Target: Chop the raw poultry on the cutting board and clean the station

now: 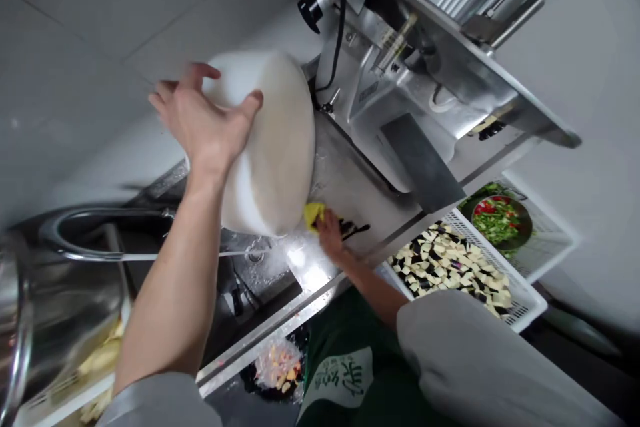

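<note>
A thick, round white chopping board [285, 140] stands tilted on its edge by the wall, over the metal counter beside the sink. My left hand [203, 113] holds it, thumb on the board and fingers bent over its upper left side. Low on the right, my right hand [330, 233] presses a yellow cloth [313, 215] on the wet counter [370, 193], close to the board's lower edge. Dark scraps [356, 231] lie just right of those fingers, which are partly blurred. What supports the board underneath is hidden.
A metal slicing machine [415, 60] and a dark flat blade [423, 160] occupy the right. Diced eggplant fills a white basket [530, 310]; a bowl of chopped peppers [497, 220] sits beyond. A curved faucet [55, 233] crosses the sink [280, 297]. A steel pot [60, 307] stands left.
</note>
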Available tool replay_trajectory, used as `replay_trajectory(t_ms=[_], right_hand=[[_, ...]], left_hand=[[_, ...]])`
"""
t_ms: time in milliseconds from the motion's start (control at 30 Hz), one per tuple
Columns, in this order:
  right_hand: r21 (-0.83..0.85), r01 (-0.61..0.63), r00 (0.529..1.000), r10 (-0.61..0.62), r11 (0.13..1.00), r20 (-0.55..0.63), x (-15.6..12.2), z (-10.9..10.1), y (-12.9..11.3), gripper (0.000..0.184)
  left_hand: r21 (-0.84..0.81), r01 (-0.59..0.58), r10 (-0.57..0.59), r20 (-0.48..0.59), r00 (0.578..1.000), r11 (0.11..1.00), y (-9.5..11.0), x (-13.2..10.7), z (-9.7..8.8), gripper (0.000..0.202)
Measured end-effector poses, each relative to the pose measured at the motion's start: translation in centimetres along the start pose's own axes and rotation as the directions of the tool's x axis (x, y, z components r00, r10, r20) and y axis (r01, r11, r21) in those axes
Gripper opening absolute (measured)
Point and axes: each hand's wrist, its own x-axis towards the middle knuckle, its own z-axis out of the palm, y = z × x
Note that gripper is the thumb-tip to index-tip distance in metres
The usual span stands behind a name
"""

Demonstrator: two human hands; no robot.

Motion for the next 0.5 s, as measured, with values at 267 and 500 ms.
replay_trajectory(t_ms=[267, 500], right_hand=[[0.293, 0.049, 0.979, -0.105, 0.955, 0.176, -2.8, 10.7, -13.7, 0.056], [0.462, 0.14, 0.984, -0.175, 0.876, 0.035, -1.4, -4.8, -4.5, 0.051]], left_hand=[[-0.037, 0.012, -0.009, 0.087, 0.996, 0.999, -0.9, -0.1, 0.5, 0.072], [0.003, -0.097, 0.089, 0.368, 0.926, 0.995, -3.5, -3.4, -2.2, 0.11]])
